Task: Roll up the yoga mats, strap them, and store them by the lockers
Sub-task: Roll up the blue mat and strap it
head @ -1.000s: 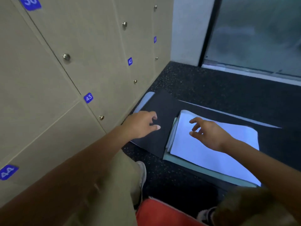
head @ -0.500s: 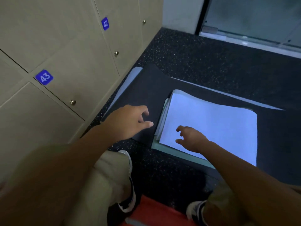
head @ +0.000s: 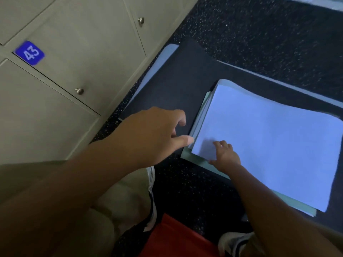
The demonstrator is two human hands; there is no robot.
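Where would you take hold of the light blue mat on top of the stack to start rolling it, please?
At the light blue mat's near-left corner, from the left edge: its layers are exposed there, and the right hand already rests on it.

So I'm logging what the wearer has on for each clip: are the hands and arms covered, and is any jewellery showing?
Both the left hand and the right hand are bare, without gloves. Both forearms are uncovered as far as shown: no sleeves, watch, rings or bracelets visible.

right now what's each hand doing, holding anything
Left hand: open, reaching toward the stacked mats' edge, holding nothing.
Right hand: open, fingers resting on the pale blue foam mat.
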